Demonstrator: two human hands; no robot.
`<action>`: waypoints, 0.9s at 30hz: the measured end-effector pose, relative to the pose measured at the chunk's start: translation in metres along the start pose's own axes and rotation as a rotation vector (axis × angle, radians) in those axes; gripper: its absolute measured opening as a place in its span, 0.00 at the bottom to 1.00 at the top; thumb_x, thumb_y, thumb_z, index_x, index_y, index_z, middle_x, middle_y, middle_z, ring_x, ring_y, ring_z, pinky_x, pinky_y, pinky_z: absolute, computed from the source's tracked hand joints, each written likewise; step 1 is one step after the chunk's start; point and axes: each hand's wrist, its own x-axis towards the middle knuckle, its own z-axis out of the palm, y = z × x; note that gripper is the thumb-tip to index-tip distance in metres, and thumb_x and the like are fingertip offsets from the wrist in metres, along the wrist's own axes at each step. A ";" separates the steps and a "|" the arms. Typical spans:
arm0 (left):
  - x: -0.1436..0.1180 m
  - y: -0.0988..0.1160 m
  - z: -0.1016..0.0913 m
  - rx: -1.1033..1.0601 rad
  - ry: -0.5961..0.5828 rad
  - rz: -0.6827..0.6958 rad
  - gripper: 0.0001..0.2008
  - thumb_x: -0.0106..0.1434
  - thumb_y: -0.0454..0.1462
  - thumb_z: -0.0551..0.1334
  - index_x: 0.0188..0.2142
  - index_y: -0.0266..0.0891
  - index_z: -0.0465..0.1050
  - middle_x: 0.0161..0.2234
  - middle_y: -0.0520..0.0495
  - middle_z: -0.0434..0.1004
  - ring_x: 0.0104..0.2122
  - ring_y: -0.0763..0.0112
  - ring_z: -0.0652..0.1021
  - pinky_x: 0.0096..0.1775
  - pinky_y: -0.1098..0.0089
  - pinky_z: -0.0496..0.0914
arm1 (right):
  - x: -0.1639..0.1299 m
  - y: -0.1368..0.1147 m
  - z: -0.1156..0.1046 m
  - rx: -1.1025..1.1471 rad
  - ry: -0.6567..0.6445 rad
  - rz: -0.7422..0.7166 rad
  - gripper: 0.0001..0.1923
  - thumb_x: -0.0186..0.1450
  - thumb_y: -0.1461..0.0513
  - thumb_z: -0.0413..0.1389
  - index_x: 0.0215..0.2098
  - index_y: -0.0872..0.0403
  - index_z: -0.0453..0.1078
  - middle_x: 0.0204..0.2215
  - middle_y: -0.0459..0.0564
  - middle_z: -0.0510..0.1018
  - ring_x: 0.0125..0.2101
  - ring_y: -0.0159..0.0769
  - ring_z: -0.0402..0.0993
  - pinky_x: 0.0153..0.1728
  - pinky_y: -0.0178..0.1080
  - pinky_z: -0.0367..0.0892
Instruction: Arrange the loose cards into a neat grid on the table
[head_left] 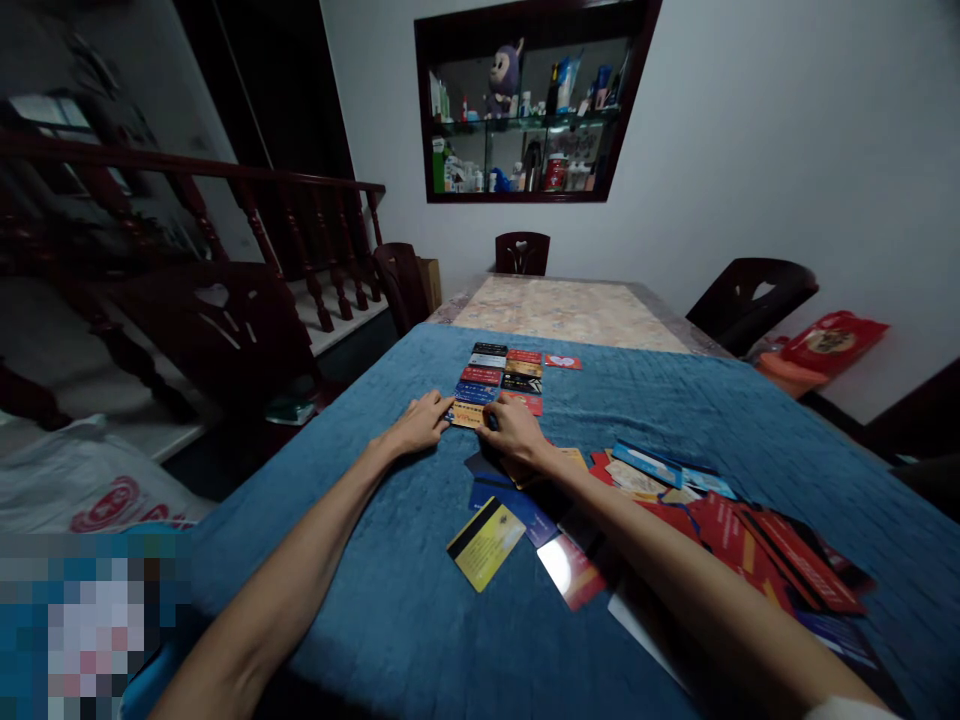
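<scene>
Two neat columns of plastic cards (501,377) lie on a blue cloth (390,600) over the table. My left hand (421,423) rests flat at the near left end of the columns, its fingertips touching a tan card (468,415). My right hand (513,432) lies just right of that card, fingers curled on the cloth and touching the same card's right edge. A single red card (562,362) lies apart, right of the columns.
A loose heap of cards (720,520) spreads under and right of my right forearm; a yellow card (486,543) lies nearer me. Bare tabletop (562,310) shows beyond the cloth. Dark chairs (750,295) surround the table, a railing (225,200) stands left, and a wall shelf (525,110) hangs behind.
</scene>
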 end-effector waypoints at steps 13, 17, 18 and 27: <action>0.001 -0.003 0.007 -0.032 0.095 0.013 0.16 0.66 0.34 0.56 0.52 0.39 0.73 0.41 0.42 0.71 0.44 0.59 0.73 0.49 0.58 0.68 | -0.001 -0.001 0.000 0.040 0.004 0.043 0.12 0.65 0.56 0.56 0.42 0.53 0.76 0.43 0.55 0.75 0.43 0.42 0.71 0.41 0.39 0.63; 0.003 -0.005 0.010 -0.049 0.127 0.013 0.14 0.65 0.33 0.57 0.47 0.37 0.76 0.41 0.41 0.72 0.42 0.59 0.74 0.48 0.58 0.69 | -0.001 -0.003 -0.001 0.039 0.009 0.048 0.12 0.65 0.57 0.56 0.42 0.52 0.76 0.44 0.55 0.75 0.43 0.43 0.71 0.40 0.39 0.64; 0.003 -0.005 0.011 -0.052 0.135 0.011 0.13 0.65 0.33 0.57 0.47 0.37 0.76 0.40 0.41 0.72 0.42 0.60 0.74 0.48 0.59 0.69 | -0.001 -0.003 0.000 0.039 0.011 0.046 0.12 0.65 0.57 0.56 0.42 0.52 0.76 0.44 0.55 0.75 0.43 0.43 0.71 0.41 0.39 0.64; 0.004 -0.010 0.015 -0.043 0.193 0.026 0.13 0.64 0.35 0.56 0.45 0.38 0.76 0.39 0.43 0.73 0.41 0.61 0.75 0.48 0.60 0.70 | 0.004 0.002 0.000 0.048 -0.003 0.023 0.12 0.65 0.58 0.56 0.44 0.50 0.77 0.44 0.55 0.75 0.44 0.43 0.71 0.42 0.39 0.64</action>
